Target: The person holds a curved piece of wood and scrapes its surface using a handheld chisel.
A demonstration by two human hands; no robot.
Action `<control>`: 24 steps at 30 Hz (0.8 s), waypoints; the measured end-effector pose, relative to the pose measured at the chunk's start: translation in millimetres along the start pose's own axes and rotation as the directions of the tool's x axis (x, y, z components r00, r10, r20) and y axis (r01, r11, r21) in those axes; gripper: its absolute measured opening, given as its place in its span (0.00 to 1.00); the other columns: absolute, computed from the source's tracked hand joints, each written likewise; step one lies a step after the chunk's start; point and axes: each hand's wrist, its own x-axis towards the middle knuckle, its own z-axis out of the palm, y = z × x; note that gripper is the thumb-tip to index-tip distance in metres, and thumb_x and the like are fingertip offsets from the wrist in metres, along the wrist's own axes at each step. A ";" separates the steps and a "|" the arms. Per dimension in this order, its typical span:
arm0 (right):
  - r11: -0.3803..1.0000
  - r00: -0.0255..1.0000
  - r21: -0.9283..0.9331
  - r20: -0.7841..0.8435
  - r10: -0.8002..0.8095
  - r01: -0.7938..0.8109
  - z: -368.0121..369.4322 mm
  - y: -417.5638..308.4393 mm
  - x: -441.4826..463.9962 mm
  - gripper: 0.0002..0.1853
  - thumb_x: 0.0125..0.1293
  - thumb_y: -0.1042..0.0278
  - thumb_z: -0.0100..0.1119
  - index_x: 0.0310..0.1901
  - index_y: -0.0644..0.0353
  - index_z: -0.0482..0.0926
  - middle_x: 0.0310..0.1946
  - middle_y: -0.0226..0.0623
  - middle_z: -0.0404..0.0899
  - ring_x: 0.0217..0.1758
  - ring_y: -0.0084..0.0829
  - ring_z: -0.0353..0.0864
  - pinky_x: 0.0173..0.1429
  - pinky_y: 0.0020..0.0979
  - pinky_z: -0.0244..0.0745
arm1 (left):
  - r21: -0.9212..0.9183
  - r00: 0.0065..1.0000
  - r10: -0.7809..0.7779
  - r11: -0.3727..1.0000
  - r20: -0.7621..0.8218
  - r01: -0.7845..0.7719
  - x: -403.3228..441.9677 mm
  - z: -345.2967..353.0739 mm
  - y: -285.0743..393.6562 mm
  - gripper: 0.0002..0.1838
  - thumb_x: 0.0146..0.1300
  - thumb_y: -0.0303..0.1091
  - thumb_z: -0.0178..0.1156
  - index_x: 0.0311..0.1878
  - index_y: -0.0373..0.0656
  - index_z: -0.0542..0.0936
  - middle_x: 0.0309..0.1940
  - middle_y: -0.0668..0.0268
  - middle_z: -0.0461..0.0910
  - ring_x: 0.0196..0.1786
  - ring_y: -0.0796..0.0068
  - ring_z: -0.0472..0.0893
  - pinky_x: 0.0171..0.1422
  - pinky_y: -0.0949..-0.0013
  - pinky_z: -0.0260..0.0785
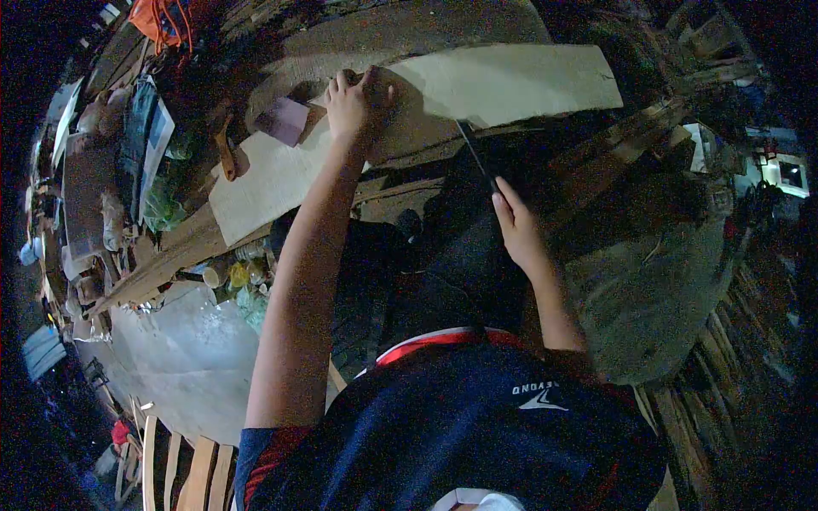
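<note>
A long pale wooden board (pixel 520 81) lies across the bench, running from lower left to upper right. My left hand (pixel 349 106) rests on its middle, fingers spread, a dark shadow beside it. My right hand (pixel 520 230) is closed round the dark handle of a long thin blade (pixel 475 153), seen nearly edge-on. The blade's far end meets the near edge of the board, right of my left hand. Left of that hand, a purplish square piece (pixel 284 121) lies on the board, and a brown wooden-handled tool (pixel 225 149) lies at its far edge.
An orange bag (pixel 160 21) sits at the far left. Green plastic (pixel 162 209) and other clutter line the left side. Pale wooden strips (pixel 198 473) stand at lower left. Timber beams (pixel 622 140) extend on the right, beyond a greyish sheet (pixel 652 289).
</note>
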 end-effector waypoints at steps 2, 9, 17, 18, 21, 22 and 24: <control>1.000 0.999 0.000 -0.025 -0.026 0.026 -1.4 3.0 -3.8 0.18 0.62 0.60 0.44 0.51 0.60 0.67 0.47 0.48 0.70 0.50 0.40 0.70 0.54 0.31 0.63 | 0.021 1.000 0.007 1.000 -0.026 -0.006 0.6 6.2 -2.2 0.27 0.50 0.58 0.47 0.52 0.56 0.69 0.49 0.50 0.62 0.52 0.51 0.63 0.55 0.58 0.56; 0.992 0.994 -0.057 -0.021 -0.110 0.108 10.3 5.4 36.9 0.22 0.64 0.55 0.40 0.55 0.60 0.62 0.43 0.41 0.72 0.40 0.31 0.72 0.47 0.28 0.65 | 0.038 0.999 0.036 0.999 -0.026 -0.035 1.0 5.4 -3.2 0.27 0.50 0.59 0.47 0.52 0.57 0.70 0.48 0.50 0.63 0.53 0.50 0.62 0.55 0.57 0.56; 0.975 0.974 0.132 0.163 0.155 -0.177 8.6 -55.1 104.5 0.23 0.62 0.47 0.39 0.53 0.51 0.63 0.13 0.26 0.59 0.10 0.17 0.57 0.12 0.20 0.55 | -0.031 0.998 -0.013 0.999 0.058 0.015 0.9 -10.8 4.4 0.27 0.51 0.57 0.48 0.52 0.55 0.70 0.48 0.52 0.64 0.53 0.53 0.62 0.56 0.58 0.55; 0.968 0.966 0.141 0.186 0.178 -0.206 8.8 -55.7 108.0 0.21 0.62 0.48 0.39 0.51 0.52 0.64 0.12 0.26 0.59 0.10 0.17 0.57 0.12 0.20 0.55 | -0.004 0.999 -0.004 1.000 0.041 0.004 0.6 -9.3 4.4 0.27 0.51 0.57 0.48 0.52 0.55 0.70 0.48 0.52 0.64 0.53 0.53 0.62 0.56 0.58 0.54; 0.968 0.963 0.120 0.186 0.194 -0.218 10.8 -55.6 106.0 0.20 0.62 0.48 0.39 0.47 0.54 0.66 0.12 0.26 0.59 0.09 0.17 0.56 0.12 0.20 0.55 | 0.056 1.000 0.010 0.998 -0.015 -0.009 -0.4 -5.6 3.6 0.27 0.51 0.57 0.49 0.52 0.53 0.70 0.48 0.51 0.64 0.53 0.54 0.62 0.55 0.58 0.55; 0.976 0.969 0.092 0.167 0.183 -0.200 11.1 -55.7 102.6 0.19 0.62 0.49 0.39 0.46 0.54 0.66 0.12 0.26 0.58 0.09 0.17 0.56 0.12 0.20 0.55 | 0.054 1.000 0.011 0.998 -0.015 -0.010 -0.5 -4.3 4.5 0.27 0.51 0.57 0.49 0.52 0.53 0.70 0.48 0.51 0.64 0.53 0.54 0.62 0.55 0.58 0.55; 0.974 0.968 0.101 0.172 0.185 -0.204 8.6 -54.4 83.2 0.18 0.63 0.49 0.39 0.44 0.55 0.67 0.11 0.25 0.56 0.09 0.17 0.54 0.11 0.20 0.54 | 0.047 1.000 0.002 0.999 -0.023 -0.001 0.9 -3.3 4.5 0.28 0.50 0.57 0.48 0.53 0.54 0.69 0.48 0.51 0.64 0.53 0.54 0.62 0.55 0.58 0.54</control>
